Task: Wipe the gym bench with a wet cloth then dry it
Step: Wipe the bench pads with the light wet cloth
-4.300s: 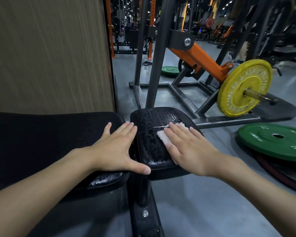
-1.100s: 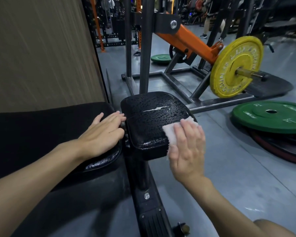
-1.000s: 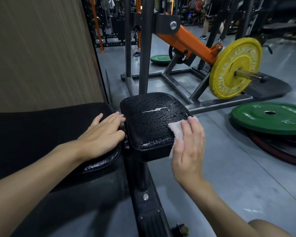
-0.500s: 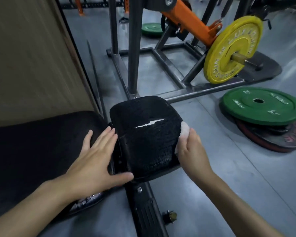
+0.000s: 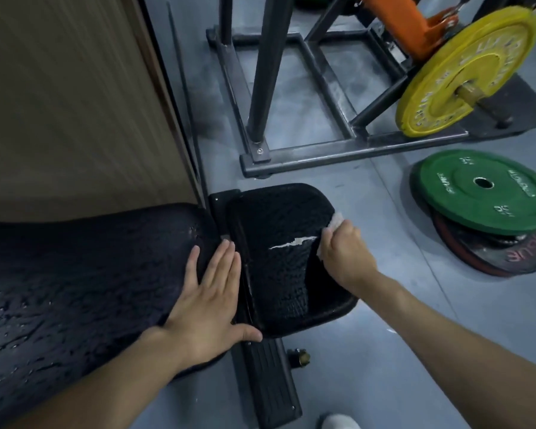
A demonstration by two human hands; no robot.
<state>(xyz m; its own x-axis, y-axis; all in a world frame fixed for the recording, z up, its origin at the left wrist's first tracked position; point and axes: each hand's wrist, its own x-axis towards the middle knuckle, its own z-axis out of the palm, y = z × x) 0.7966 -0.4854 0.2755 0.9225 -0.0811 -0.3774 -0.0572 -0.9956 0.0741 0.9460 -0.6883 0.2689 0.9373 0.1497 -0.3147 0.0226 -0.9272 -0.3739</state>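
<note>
The black gym bench has a long back pad (image 5: pixel 84 280) on the left and a small seat pad (image 5: pixel 276 230) in the middle, both beaded with water. A white tear runs across the seat pad. My right hand (image 5: pixel 344 255) grips a white cloth (image 5: pixel 334 221) and presses it against the seat pad's right side. My left hand (image 5: pixel 211 298) lies flat with fingers spread on the end of the back pad, its thumb reaching toward the seat. A smooth dark strip runs down the seat pad below the cloth.
A steel machine frame (image 5: pixel 322 153) stands just beyond the seat, carrying a yellow weight plate (image 5: pixel 464 75). A green plate (image 5: pixel 483 190) lies on darker plates at the right. A wood-grain wall panel (image 5: pixel 68 97) borders the left. The bench's base rail (image 5: pixel 270 382) runs toward me.
My view has tilted further down over the bench. My right hand with the cloth has slid along the seat pad's right side toward the far end. My left hand stays on the back pad.
</note>
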